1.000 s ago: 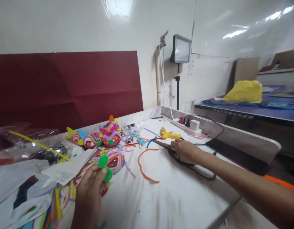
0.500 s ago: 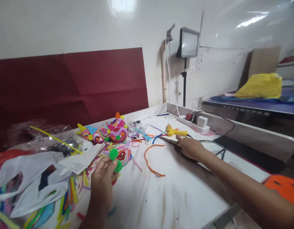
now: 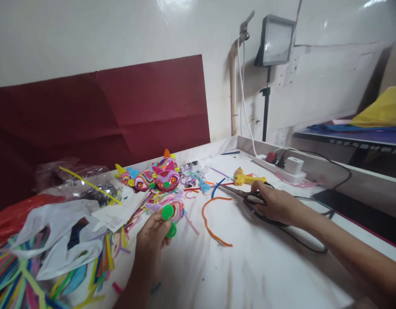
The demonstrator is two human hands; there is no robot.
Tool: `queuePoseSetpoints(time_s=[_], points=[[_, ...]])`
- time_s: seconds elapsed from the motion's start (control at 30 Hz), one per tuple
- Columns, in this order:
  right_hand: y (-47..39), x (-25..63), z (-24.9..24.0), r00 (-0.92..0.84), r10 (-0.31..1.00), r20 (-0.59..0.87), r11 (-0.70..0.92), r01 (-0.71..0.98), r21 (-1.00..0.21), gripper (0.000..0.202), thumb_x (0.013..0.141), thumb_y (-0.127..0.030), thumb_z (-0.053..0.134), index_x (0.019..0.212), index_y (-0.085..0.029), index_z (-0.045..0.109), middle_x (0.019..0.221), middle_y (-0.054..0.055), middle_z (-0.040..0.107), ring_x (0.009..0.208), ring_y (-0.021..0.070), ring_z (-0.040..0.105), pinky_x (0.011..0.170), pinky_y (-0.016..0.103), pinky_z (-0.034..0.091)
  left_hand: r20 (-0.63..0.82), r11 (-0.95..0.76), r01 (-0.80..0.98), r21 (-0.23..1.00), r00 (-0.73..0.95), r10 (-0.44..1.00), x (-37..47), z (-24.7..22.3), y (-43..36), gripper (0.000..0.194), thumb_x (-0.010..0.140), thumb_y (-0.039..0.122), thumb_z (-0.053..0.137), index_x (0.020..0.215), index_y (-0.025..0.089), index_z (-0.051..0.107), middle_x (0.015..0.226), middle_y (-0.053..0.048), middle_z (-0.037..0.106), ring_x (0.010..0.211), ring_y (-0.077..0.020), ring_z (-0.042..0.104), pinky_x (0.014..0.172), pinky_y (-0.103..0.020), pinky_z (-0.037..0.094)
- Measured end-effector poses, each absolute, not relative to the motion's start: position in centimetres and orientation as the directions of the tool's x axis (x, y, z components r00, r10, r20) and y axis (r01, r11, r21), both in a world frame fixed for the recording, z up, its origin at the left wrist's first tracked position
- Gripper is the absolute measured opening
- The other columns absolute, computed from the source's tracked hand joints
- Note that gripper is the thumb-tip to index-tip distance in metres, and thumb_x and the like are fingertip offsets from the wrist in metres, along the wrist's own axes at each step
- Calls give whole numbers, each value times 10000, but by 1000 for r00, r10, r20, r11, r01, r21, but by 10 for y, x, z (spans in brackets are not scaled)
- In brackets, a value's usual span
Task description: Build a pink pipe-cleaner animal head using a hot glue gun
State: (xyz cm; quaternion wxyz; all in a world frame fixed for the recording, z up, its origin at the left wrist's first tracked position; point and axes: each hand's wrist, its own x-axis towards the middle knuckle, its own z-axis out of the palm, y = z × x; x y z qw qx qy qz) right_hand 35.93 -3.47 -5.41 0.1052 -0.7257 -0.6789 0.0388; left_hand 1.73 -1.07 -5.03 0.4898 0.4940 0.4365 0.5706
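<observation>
My left hand point(image 3: 152, 238) pinches a pair of round green discs point(image 3: 167, 212) between thumb and fingers. What joins the discs is hidden. Just beyond them lies a pink, multicolored, fuzzy striped piece point(image 3: 178, 210), partly covered by the hand. To the right, my right hand point(image 3: 276, 201) is closed on the black handles of a pair of scissors point(image 3: 238, 192). Their dark blades point left over the table, near a blue pipe cleaner point(image 3: 218, 187). A yellow glue gun point(image 3: 249, 178) lies right behind the scissors, and a curved orange pipe cleaner point(image 3: 206, 221) lies between my hands.
Finished-looking colorful striped figures point(image 3: 165, 178) stand at the back. Loose pipe cleaners point(image 3: 14, 279), a white plastic bag point(image 3: 52, 219) and a paper slip point(image 3: 119, 214) crowd the left. A power strip point(image 3: 281, 168) with cords and a black flat object point(image 3: 361, 214) are at right.
The view has turned slightly left, so things appear farther right. My right hand's fingers have closed around the scissors' handles. My left hand still holds the green discs.
</observation>
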Motion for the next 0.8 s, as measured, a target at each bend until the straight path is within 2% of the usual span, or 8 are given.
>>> queuePoseSetpoints(time_s=[0.1,0.2,0.33,0.43,0.5,0.57,0.73,0.8], points=[[-36,367,-52,44,993,111,-5,944,-330,325,790,-240,519,1095,-218,406,909,72,697,745,227,648,659,307,437,142,-150,-106,983,-79,987,21,-50,-11,263,620,355,748,729,163,605,480,47,541,397,-69,416,404,-186,276],[-38,370,-51,20,990,140,63,821,-567,282,751,-263,543,999,-248,408,778,9,670,647,189,601,626,296,439,130,-141,-108,984,-99,986,24,-48,-12,262,600,340,759,732,161,621,484,46,545,396,-68,412,405,-189,282],[-35,365,-51,154,974,168,65,519,-852,384,651,-335,638,950,-258,411,709,-55,579,553,145,539,528,268,424,112,-123,-131,984,-84,990,26,-44,-16,255,608,329,768,740,159,631,497,48,542,414,-63,408,413,-180,291],[-30,354,-49,283,956,82,22,210,-977,542,523,-305,748,954,-263,421,685,-93,542,487,116,516,472,247,404,101,-112,-156,981,-81,992,26,-40,-19,268,607,332,787,754,164,638,509,49,549,428,-58,409,421,-168,297],[-28,346,-46,320,947,18,12,19,-1000,619,450,-229,805,959,-251,455,649,-97,552,477,112,520,477,245,406,97,-112,-175,978,-90,991,28,-36,-22,278,595,326,800,764,168,645,522,49,562,434,-55,408,428,-164,312],[-28,338,-42,307,952,-10,31,-128,-991,638,429,-182,832,968,-226,494,634,-78,576,507,120,540,507,252,420,100,-118,-184,976,-105,989,31,-30,-26,279,589,318,805,769,169,652,536,47,574,442,-55,416,435,-164,329],[-32,317,-31,190,978,82,143,-333,-932,391,533,-254,808,801,-191,531,610,-50,538,505,97,478,488,249,368,129,-149,-196,969,-110,986,41,-8,-36,273,596,304,794,787,164,659,588,34,601,459,-57,442,436,-168,345],[-32,308,-24,167,977,132,190,-400,-897,350,549,-264,781,780,-195,528,645,-40,543,520,90,455,480,243,351,148,-167,-188,968,-112,983,43,4,-36,269,600,302,795,779,165,649,599,27,608,478,-72,475,438,-174,368]])
